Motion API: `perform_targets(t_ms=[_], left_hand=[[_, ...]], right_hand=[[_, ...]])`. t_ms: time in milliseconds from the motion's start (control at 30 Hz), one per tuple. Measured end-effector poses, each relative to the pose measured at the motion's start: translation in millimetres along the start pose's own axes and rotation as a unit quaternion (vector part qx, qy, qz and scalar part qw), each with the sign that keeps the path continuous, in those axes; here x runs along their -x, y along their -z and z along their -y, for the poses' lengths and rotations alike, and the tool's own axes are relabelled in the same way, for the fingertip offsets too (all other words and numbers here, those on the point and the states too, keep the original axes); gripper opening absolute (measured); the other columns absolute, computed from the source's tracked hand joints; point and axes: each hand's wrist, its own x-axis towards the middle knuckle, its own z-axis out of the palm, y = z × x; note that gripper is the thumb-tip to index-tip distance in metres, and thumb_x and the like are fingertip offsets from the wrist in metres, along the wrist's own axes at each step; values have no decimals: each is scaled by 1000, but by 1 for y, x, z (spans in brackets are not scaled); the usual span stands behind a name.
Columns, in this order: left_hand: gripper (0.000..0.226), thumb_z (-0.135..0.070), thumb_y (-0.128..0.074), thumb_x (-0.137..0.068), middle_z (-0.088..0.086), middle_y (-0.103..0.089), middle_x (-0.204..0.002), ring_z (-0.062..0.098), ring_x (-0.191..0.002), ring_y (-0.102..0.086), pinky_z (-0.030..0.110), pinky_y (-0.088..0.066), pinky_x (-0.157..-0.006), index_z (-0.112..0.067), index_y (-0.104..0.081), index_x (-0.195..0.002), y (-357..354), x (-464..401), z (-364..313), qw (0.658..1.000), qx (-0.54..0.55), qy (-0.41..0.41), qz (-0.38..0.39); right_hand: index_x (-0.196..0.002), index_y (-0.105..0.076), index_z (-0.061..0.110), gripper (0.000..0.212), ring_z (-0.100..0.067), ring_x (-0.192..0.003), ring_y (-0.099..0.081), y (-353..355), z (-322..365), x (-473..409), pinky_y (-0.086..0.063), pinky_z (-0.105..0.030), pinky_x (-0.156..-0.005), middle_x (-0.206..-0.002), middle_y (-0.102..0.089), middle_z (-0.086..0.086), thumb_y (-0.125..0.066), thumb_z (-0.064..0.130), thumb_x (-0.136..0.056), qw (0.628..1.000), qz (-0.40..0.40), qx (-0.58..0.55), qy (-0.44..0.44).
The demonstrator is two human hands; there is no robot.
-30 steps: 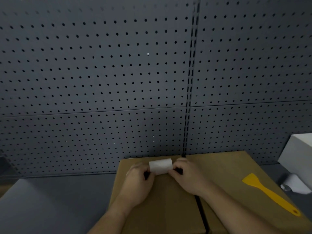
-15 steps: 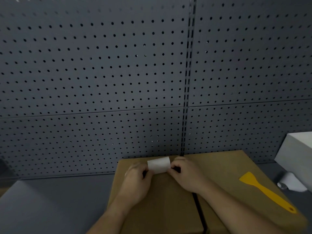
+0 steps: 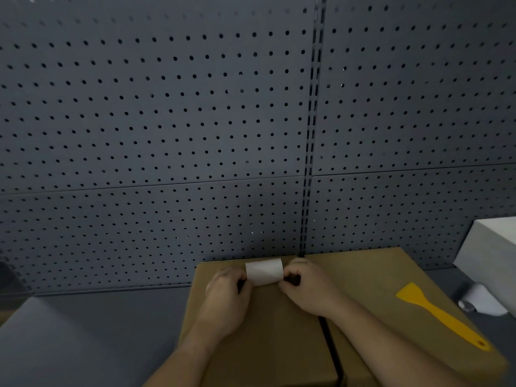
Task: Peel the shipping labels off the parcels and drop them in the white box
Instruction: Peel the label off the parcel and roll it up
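A white shipping label (image 3: 264, 271), curled into a loose roll, is held above the far end of the left cardboard parcel (image 3: 268, 339). My left hand (image 3: 227, 297) pinches its left end and my right hand (image 3: 308, 289) pinches its right end. A second cardboard parcel (image 3: 371, 277) stands against the first on the right, a dark gap between them. The white box (image 3: 491, 252) sits at the right edge, partly cut off by the frame.
A yellow plastic scraper (image 3: 438, 314) lies on the right parcel. A grey pegboard wall (image 3: 195, 121) stands right behind the parcels. A small white object (image 3: 485, 301) lies below the white box. A grey surface (image 3: 69, 339) spreads to the left.
Both hands keep their hold on the rolled label and have shifted only slightly on the parcel. The view has drifted a little.
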Motion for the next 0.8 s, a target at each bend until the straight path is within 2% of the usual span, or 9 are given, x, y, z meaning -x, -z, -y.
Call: perform_targets(t_ms=[167, 300, 433, 567, 633, 700, 800], left_hand=[[16, -34, -55, -97, -11, -63, -86, 7, -82, -56, 36, -54, -78, -27, -66, -86, -1, -1, 0, 1000, 11, 8, 5], [15, -34, -58, -95, -11, -63, -87, 7, -84, -57, 33, -53, -78, -28, -67, -85, 1, 1, -2, 1000, 23, 7, 9], [14, -33, -59, -94, -11, -65, -85, 7, -83, -59, 33, -54, -76, -28, -68, -84, 2, 1, -4, 1000, 29, 6, 10], [18, -26, -58, -97, -4, -63, -82, 11, -78, -57, 35, -53, -73, -20, -64, -82, 3, 1, -6, 1000, 22, 19, -7], [17, -23, -57, -99, -4, -64, -79, 10, -71, -57, 26, -50, -66, -20, -65, -84, 5, 3, -8, 999, 39, 20, -16], [15, -20, -57, -100, -7, -64, -78, 8, -68, -57, 16, -45, -61, -21, -66, -87, 9, 6, -12, 998, 55, 20, -22], [14, -17, -59, -99, -11, -66, -79, 3, -74, -61, 11, -46, -63, -21, -68, -90, 16, 9, -19, 995, 92, 9, -34]], right_hand=[[-85, -72, 18, 21, -3, -86, -55, 0, 2, -1, -44, -16, -73, -93, -59, 10, -60, 32, -98, 1000, -12, 11, 0], [-88, -71, 17, 24, -6, -88, -57, 1, 3, -1, -49, -23, -79, -95, -62, 6, -58, 34, -99, 1000, -12, 9, -7], [-88, -71, 20, 24, -3, -89, -56, 2, 2, -1, -44, -15, -74, -95, -62, 9, -57, 36, -99, 1000, -10, -2, -13], [-86, -71, 21, 26, 1, -86, -55, 2, 1, 2, -41, -13, -72, -91, -61, 12, -59, 40, -98, 1000, -10, -12, -10], [-90, -72, 25, 20, 3, -89, -54, 2, 1, 4, -40, -13, -73, -93, -60, 16, -61, 40, -96, 999, -5, -33, -11], [-98, -72, 29, 15, 3, -94, -55, 3, 0, 5, -44, -17, -80, -99, -61, 18, -64, 41, -94, 998, -5, -62, -15], [-103, -73, 33, 15, 3, -100, -56, 4, 1, 7, -47, -21, -89, -105, -63, 20, -67, 41, -92, 996, -18, -85, -16]])
